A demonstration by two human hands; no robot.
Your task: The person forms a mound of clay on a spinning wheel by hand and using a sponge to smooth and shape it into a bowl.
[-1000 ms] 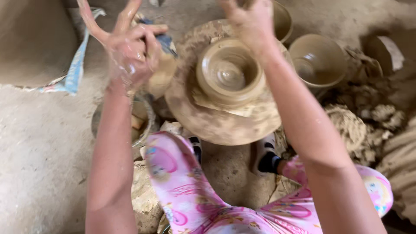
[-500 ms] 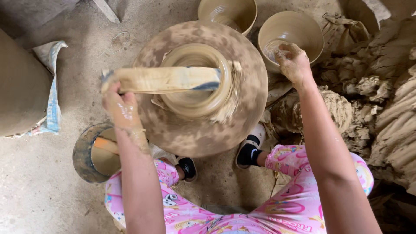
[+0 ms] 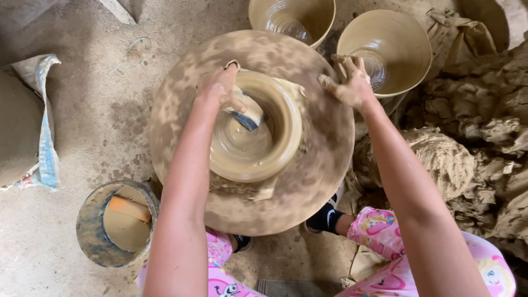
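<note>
While the left hand (image 3: 223, 88) grips a wet strip (image 3: 248, 113) inside the spinning clay bowl (image 3: 256, 129), the muddy right hand (image 3: 352, 85) hovers released beside it over the wheel (image 3: 181, 110).

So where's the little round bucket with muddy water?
In the head view, the small round bucket of muddy water sits on the floor at lower left, beside the potter's wheel.

The one camera sits on my head and looks almost straight down past both forearms, close above my work. My left hand (image 3: 220, 88) and right hand (image 3: 352, 88) lie in the upper middle of the view, with the potter's wheel (image 3: 187, 126) under them and my knees at the bottom edge.
</note>
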